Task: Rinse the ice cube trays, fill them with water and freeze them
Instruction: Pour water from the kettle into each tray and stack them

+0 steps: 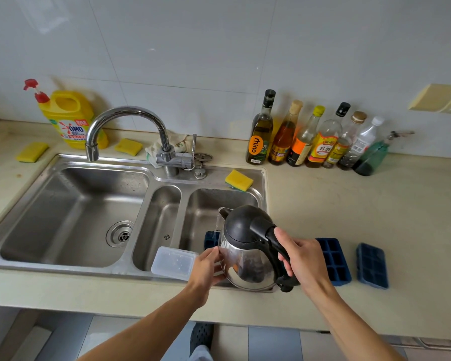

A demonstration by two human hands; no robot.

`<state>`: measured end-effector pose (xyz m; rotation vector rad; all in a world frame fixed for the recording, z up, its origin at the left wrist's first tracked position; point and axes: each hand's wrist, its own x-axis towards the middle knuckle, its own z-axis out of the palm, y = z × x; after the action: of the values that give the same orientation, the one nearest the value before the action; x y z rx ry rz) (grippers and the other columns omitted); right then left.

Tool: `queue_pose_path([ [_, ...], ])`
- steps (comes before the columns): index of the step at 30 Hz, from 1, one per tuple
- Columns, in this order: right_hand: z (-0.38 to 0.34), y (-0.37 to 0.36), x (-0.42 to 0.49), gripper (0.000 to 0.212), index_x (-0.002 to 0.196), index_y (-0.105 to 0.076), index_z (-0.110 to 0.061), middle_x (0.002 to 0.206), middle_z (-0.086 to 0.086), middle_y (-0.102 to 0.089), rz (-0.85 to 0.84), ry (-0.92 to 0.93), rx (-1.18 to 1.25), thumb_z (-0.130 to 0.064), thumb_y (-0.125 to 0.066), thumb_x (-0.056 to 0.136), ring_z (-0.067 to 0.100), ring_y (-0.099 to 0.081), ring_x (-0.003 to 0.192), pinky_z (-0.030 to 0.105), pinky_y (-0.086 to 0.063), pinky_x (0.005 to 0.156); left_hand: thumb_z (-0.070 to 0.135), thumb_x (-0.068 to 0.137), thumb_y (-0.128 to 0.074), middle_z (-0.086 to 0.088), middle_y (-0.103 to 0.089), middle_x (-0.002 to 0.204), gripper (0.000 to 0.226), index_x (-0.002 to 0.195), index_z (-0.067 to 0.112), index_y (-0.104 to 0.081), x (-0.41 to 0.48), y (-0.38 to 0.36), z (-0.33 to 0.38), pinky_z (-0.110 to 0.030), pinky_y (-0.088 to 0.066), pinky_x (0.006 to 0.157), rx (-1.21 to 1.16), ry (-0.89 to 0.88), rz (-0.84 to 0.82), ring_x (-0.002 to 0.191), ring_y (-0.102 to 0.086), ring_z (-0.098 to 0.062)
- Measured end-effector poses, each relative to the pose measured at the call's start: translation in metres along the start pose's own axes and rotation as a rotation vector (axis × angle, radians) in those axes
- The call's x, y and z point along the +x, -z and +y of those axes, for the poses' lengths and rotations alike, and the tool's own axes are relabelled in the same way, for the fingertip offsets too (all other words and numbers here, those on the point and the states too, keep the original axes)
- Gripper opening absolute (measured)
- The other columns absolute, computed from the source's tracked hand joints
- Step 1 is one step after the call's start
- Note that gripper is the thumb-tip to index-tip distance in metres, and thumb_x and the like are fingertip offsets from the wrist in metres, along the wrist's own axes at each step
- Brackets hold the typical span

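In the head view a steel kettle (245,267) with a black lid hangs tilted in the lower middle of the frame, over the right basin of a three-basin sink (102,194). The right hand (303,259) grips the kettle's black handle, fingers curled round it and thumb lying along the top. The left hand (208,267) lies against the kettle's shiny side, fingers together and pressed flat to the metal. A thin stream of water (216,224) falls from the spout onto a dark blue ice cube tray (210,239) that sits in the right basin, just left of the kettle. Most of this tray is hidden behind the kettle, so how full its cells are cannot be told. A second tray (333,261) lies on the beige counter (349,204) just right of the right hand, cells facing up. A third tray (372,265) lies further right, near it but not touching. A clear plastic box (173,263) rests on the sink's front rim, just left of the left hand. Higher in the frame a curved faucet (130,121) arcs over the large left basin. A yellow detergent bottle (68,118) stands at the upper left, a yellow sponge (238,180) lies on the sink's back right corner, and a row of bottles (310,136) stands against the wall right of centre.
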<state>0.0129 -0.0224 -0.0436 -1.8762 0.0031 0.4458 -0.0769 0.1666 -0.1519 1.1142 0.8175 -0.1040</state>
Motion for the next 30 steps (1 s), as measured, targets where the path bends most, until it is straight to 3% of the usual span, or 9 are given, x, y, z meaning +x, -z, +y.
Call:
queue_pose_path([
  [6,-0.0007,0.0019,-0.0021,0.064,0.060,-0.060,0.007,0.052,0.008,-0.060,-0.010,0.013,-0.021,-0.048,-0.069,0.092,0.016,-0.048,0.043,0.024,-0.039,0.040,0.021,0.105,-0.048,-0.023,-0.070,0.113,0.027,0.113,0.005,-0.068,-0.0018,0.0005,-0.0043,-0.038,-0.060,0.075,-0.060,0.015,0.010,0.112,-0.064,-0.042],
  [13,0.0004,0.0026,-0.0045,0.064,0.059,-0.061,0.005,0.053,0.008,-0.061,-0.010,0.010,-0.016,-0.050,-0.069,0.090,0.015,-0.048,0.042,0.024,-0.039,0.039,0.023,0.104,-0.050,-0.022,-0.069,0.116,0.024,0.111,0.010,-0.069,-0.0031,0.0002,-0.0065,-0.042,-0.062,0.081,-0.038,0.014,0.019,0.114,-0.063,-0.042],
  [22,-0.0022,0.0050,-0.0072,0.058,0.054,-0.066,-0.006,0.053,0.007,-0.062,0.005,0.007,-0.010,-0.050,-0.069,0.091,0.014,-0.049,0.042,0.023,-0.040,0.039,0.025,0.105,-0.049,-0.021,-0.069,0.115,0.027,0.110,0.010,-0.071,-0.0008,-0.0007,-0.0064,-0.042,-0.062,0.082,-0.028,0.010,0.013,0.113,-0.063,-0.042],
  [30,-0.0065,0.0071,-0.0082,0.053,0.052,-0.070,-0.015,0.052,0.006,-0.063,0.030,-0.001,-0.008,-0.051,-0.068,0.090,0.012,-0.050,0.039,0.021,-0.041,0.039,0.028,0.102,-0.055,-0.022,-0.069,0.115,0.026,0.110,0.010,-0.072,0.0033,-0.0056,-0.0046,-0.050,-0.060,0.090,-0.016,0.021,0.013,0.113,-0.063,-0.042],
])
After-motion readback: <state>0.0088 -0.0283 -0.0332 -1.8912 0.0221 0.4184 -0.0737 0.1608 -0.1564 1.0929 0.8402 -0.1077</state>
